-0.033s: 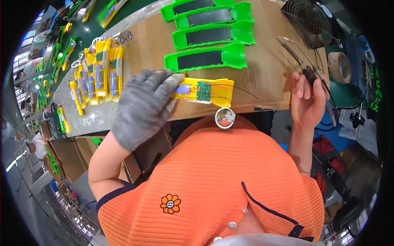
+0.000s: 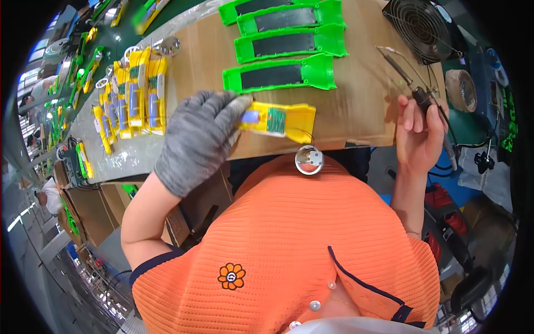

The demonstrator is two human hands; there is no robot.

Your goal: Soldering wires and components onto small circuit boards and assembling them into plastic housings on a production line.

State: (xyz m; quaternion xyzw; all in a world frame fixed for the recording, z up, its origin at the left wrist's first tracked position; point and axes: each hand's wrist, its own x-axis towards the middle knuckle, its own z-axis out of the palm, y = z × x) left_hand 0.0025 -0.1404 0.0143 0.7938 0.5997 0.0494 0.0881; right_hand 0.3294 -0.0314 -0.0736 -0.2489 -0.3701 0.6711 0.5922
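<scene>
Gripping the left end of a yellow housing, the grey-gloved left hand was closed firmly, its fingers bent over that end. The housing was at the near edge of the surface; whether it rested there or was raised, I could not tell. It looked light and stiff, its plastic probably rather slick, while the green circuit board and thin dark wires seemed fragile; the bare plastic sides looked the best hold. A silver cup, apparently wired to it, was beyond the near edge and would likely tug if swung. The bare right hand, fingers part curled, pinched the dark handle of a soldering iron by the right edge, tip pointing toward the far edge. Green housings lay in a row reaching the far edge, more yellow housings clustered toward the left edge, and a fan stood at the far right corner.
</scene>
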